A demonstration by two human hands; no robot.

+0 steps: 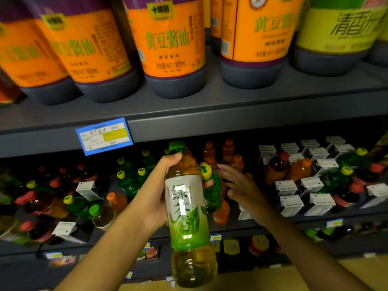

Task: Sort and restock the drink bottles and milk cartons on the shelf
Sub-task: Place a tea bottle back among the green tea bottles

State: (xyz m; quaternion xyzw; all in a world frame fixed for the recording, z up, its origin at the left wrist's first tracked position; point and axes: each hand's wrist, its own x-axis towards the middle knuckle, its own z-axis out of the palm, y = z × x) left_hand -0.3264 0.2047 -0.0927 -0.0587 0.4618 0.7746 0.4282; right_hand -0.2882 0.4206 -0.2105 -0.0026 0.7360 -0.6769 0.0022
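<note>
Nearest the camera, the left hand (pixel 156 192) grips a green tea bottle (pixel 189 208) around its upper body, fingers curled behind it and thumb near the green cap; bottle upright, held in the air in front of the middle shelf's front edge, amber liquid, white-and-green label. Just right of it the right hand (pixel 239 185) is open, fingers spread and straight, holding nothing, next to a green bottle with a yellow cap (pixel 211 185); contact there cannot be told, the hand is blurred.

Middle shelf (pixel 273 222) behind the hands: mixed stock. Left part holds red-capped dark bottles (pixel 39 203), green yellow-capped bottles and a few white milk cartons (pixel 87 191), some tilted. Centre back has orange bottles (pixel 227 150). Right part holds rows of white milk cartons (pixel 291 203) with red-capped, orange and green bottles among them.

Blue price tag (pixel 104 136) hangs tilted on the upper shelf's front edge (pixel 231 124), left of centre.

Farthest, on the upper shelf: large soy sauce bottles (pixel 171 45) with orange labels in a row, and one yellow-green labelled bottle (pixel 336 34) at the right end.
</note>
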